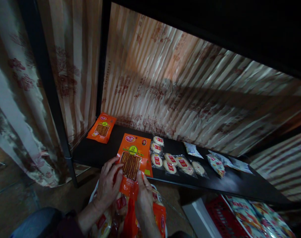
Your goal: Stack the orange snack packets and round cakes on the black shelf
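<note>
An orange snack packet (pixel 129 163) with a clear window showing brown strips is held upright between my two hands, over the front edge of the black shelf (pixel 91 154). My left hand (pixel 107 185) grips its left lower side, fingers lying over the front. My right hand (pixel 144 195) pinches its lower right part, thumb on the window's corner. Part of another orange packet (pixel 147 168) shows behind its right edge. A similar orange packet (pixel 102 128) lies at the shelf's back left corner. Below my hands, a white-rimmed container (pixel 94 191) holds more orange packets and round wrapped items.
Several round wrapped cakes (pixel 156 160) lie mid-shelf, with a white packet (pixel 193 149) and a colourful packet (pixel 216 165) further right. A black post (pixel 49 89) stands at the left, with patterned curtain (pixel 150 76) behind. Beneath the shelf is a box of bright packages (pixel 249 215).
</note>
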Action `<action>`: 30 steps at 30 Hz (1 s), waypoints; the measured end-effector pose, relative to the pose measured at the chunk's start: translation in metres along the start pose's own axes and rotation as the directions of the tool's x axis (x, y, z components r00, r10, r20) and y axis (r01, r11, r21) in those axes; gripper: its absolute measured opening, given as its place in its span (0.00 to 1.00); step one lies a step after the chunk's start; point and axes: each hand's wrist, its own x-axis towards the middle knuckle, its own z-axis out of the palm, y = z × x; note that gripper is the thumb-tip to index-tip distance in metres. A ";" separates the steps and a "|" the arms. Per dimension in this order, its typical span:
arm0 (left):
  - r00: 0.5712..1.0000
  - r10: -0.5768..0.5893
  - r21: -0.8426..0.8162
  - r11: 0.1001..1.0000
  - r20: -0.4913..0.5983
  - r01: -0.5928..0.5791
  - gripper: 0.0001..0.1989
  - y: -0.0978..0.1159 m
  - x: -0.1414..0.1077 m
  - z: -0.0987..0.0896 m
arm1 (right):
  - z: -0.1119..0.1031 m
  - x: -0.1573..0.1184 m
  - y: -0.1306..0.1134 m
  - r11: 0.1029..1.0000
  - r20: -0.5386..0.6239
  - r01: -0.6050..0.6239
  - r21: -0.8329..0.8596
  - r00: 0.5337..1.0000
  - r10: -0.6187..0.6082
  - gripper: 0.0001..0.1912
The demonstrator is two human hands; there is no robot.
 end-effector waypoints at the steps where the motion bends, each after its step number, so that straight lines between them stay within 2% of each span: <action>1: 1.000 0.014 -0.007 1.000 0.022 -0.014 0.12 0.001 -0.002 0.000 | 0.001 -0.001 -0.001 0.999 -0.009 0.024 -0.034 1.000 -0.024 0.23; 4: 0.997 0.003 -0.084 0.996 0.074 0.003 0.16 0.002 -0.009 0.001 | 0.007 -0.007 -0.003 0.989 0.052 0.115 -0.096 0.993 -0.110 0.25; 8: 0.985 -0.110 -0.287 0.947 0.130 0.144 0.21 0.002 -0.016 0.001 | 0.020 -0.021 -0.009 0.961 0.216 0.255 -0.112 0.950 -0.227 0.24; 12: 0.977 -0.133 -0.419 0.888 0.166 0.192 0.23 0.003 -0.019 -0.003 | 0.026 -0.029 -0.012 0.933 0.257 0.331 -0.141 0.922 -0.288 0.23; 15: 0.979 -0.132 -0.425 0.886 0.154 0.186 0.22 0.001 -0.020 -0.005 | 0.027 -0.029 -0.011 0.943 0.259 0.301 -0.143 0.931 -0.258 0.23; 19: 0.972 -0.112 -0.417 0.889 0.204 0.190 0.22 -0.002 -0.020 -0.007 | 0.026 -0.027 -0.008 0.939 0.237 0.305 -0.161 0.935 -0.263 0.23; 21: 0.973 -0.117 -0.425 0.884 0.201 0.194 0.22 -0.002 -0.017 -0.009 | 0.026 -0.025 -0.008 0.952 0.233 0.284 -0.117 0.940 -0.251 0.22; 25: 0.970 -0.228 -0.367 0.898 0.080 0.241 0.18 -0.003 -0.004 -0.010 | 0.030 -0.012 -0.005 0.995 0.136 0.080 0.065 0.987 -0.088 0.22; 27: 0.938 -0.346 -0.395 0.859 0.021 0.325 0.20 -0.008 0.005 -0.009 | 0.034 -0.002 -0.001 0.992 0.154 0.018 0.123 0.987 -0.037 0.23; 30: 0.845 -0.534 -0.536 0.706 0.024 0.462 0.28 -0.019 0.020 -0.014 | 0.041 0.016 0.009 0.989 0.208 -0.043 0.144 0.978 0.012 0.22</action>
